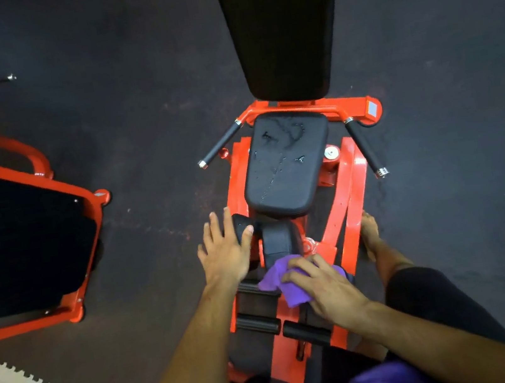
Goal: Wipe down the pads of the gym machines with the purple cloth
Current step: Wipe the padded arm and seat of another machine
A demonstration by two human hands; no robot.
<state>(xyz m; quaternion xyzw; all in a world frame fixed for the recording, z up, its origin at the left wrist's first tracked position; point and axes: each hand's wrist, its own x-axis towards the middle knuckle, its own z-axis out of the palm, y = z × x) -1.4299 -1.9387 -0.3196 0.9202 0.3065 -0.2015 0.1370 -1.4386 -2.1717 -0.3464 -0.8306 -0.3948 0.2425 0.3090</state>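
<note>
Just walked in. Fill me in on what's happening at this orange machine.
A person is cleaning the machine's black pads. The right hand presses a purple cloth onto a roller pad below the seat pad, while the left hand steadies a smaller pad beside it. The seat pad looks wet with droplets.

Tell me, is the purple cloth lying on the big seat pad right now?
No, the purple cloth is under the right hand on a small pad below the seat pad.
</note>
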